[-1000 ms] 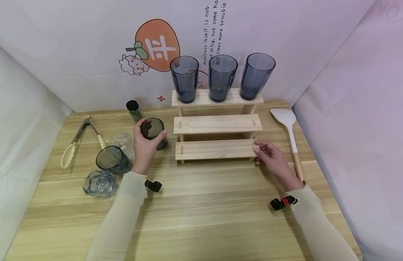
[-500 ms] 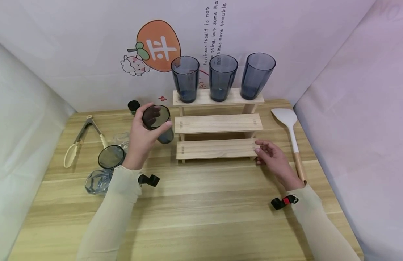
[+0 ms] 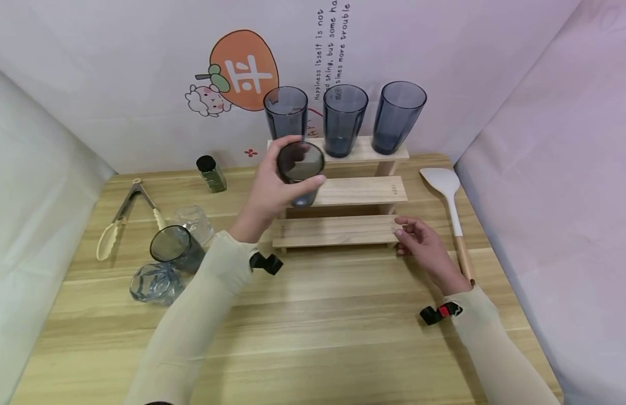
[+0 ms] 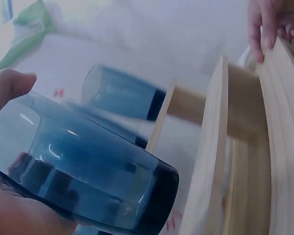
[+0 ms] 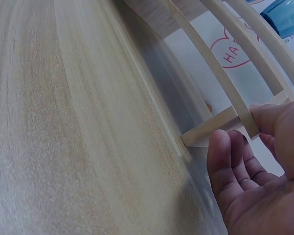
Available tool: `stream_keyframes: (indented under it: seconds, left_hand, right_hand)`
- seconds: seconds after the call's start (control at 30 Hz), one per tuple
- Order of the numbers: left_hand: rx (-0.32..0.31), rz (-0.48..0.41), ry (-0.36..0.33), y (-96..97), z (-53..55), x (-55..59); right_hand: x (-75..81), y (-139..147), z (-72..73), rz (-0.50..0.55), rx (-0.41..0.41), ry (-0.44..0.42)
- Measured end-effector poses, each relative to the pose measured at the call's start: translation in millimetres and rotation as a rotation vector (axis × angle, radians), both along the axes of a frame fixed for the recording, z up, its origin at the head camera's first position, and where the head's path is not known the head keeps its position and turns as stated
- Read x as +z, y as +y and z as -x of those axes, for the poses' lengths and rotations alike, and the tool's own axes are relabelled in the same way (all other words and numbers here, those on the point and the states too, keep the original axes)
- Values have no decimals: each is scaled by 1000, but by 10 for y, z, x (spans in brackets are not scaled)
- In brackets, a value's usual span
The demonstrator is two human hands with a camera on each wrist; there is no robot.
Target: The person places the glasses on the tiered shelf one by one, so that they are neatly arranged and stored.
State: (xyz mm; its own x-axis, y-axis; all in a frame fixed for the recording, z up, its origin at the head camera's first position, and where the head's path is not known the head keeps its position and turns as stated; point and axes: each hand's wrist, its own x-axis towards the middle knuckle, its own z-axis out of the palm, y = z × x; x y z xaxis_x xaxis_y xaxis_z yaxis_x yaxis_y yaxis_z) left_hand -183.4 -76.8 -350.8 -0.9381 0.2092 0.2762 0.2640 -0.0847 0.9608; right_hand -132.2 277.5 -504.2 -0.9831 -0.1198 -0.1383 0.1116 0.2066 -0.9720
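My left hand [image 3: 272,194] grips a smoky-blue drinking glass [image 3: 304,197], thumb and fingers round its upper part. It overlaps the left end of the middle board of a three-step wooden rack [image 3: 338,230] in the head view. In the left wrist view, the glass [image 4: 102,166] is tilted with its thick dark base towards the boards. At the right end of the rack's lowest board, my right hand [image 3: 426,250] holds the board's corner [image 5: 249,125] between thumb and fingers. Three matching glasses, left [image 3: 284,115], middle [image 3: 345,121] and right [image 3: 399,121], stand upright on the top board.
Left on the wooden table [image 3: 313,337] are another dark glass [image 3: 183,253], two clear faceted glass pieces, front [image 3: 153,284] and back [image 3: 196,225], and tongs [image 3: 121,216]. A black-capped spice jar [image 3: 212,175] stands behind them. A white-headed spatula [image 3: 451,202] lies right of the rack.
My left hand has lifted the glass from the table beside the spice jar and carried it up and right to the rack's left end. My right hand has stayed at the lowest board.
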Motion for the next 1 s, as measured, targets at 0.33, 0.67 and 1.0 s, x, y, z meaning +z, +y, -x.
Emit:
stream_keyframes:
  seconds: [0.33, 0.67, 1.0]
  left_hand:
    - [-84, 0, -6, 794, 190, 24]
    - [22, 130, -9, 1356, 304, -135]
    - [87, 250, 2, 1661, 302, -159]
  right_hand:
    - [-6, -6, 6, 6, -8, 16]
    - [-16, 11, 9, -1, -4, 29]
    - [-23, 18, 24, -13, 7, 21]
